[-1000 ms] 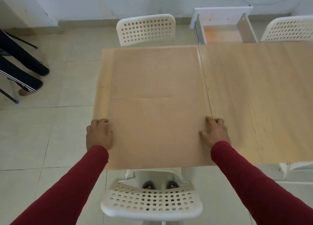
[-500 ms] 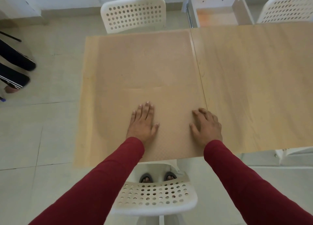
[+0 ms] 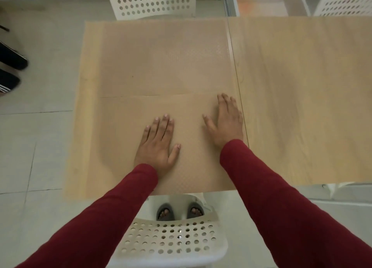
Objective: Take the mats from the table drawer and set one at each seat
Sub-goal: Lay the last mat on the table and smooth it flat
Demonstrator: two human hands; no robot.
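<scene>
Both hands lie flat on the near mat (image 3: 187, 167), palms down and nothing gripped: the left hand (image 3: 158, 144) has its fingers (image 3: 165, 124) straight and close together, the right hand (image 3: 228, 122) has its fingers (image 3: 225, 102) spread and reaching almost to the mat's far edge. That mat sits on the desk (image 3: 302, 98) in front of the near chair (image 3: 171, 241), and just beyond the right fingertips a second mat (image 3: 165, 60) lies before the far chair (image 3: 151, 1), the two edges meeting or slightly overlapping; I cannot tell which from here. To my eye the person is smoothing the near mat down, and the trouble would come from that push: if the palms slide forward while pressing, the thin sheet could ride under or over the far mat and nudge it out of line with its seat. A sideways drag from the right hand, which sits just beside the mat's right edge and the seam in the desk, could skew it across that seam. The mat's front edge lies at the rim of the desk, so pulling back might leave it hanging off. Past the right fingers, at the far side, the drawer (image 3: 261, 3) stands open with an orange-tinted bottom; whether more mats remain in it I cannot make out, and the right-hand seats look unserved.
</scene>
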